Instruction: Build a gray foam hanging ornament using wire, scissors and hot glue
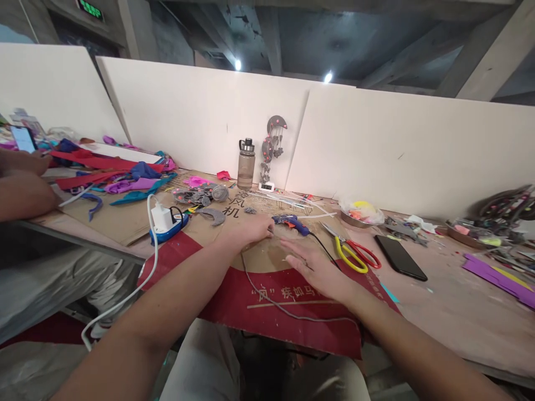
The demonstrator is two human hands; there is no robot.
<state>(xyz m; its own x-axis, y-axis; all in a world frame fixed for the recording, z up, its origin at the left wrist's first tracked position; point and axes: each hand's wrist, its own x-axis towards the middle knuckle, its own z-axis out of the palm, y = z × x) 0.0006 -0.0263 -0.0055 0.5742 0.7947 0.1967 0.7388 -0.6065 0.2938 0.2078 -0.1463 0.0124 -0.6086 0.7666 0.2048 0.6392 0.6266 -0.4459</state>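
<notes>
Head view: left hand [251, 228] stretched forward, palm down, fingers loose, gripping nothing; right hand [314, 268] flat, spread, empty. Blue glue gun [291, 224] lies just beyond both, lengthwise sideways, nozzle toward left fingertips.

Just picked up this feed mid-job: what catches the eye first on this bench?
Both hands lie on the red-printed cardboard at centre, the left hand right beside a blue glue gun, the right hand flat and open. Yellow and red scissors and a black phone lie to the right of them. At far left, bright felt scraps pile up by another person's arm.
</notes>
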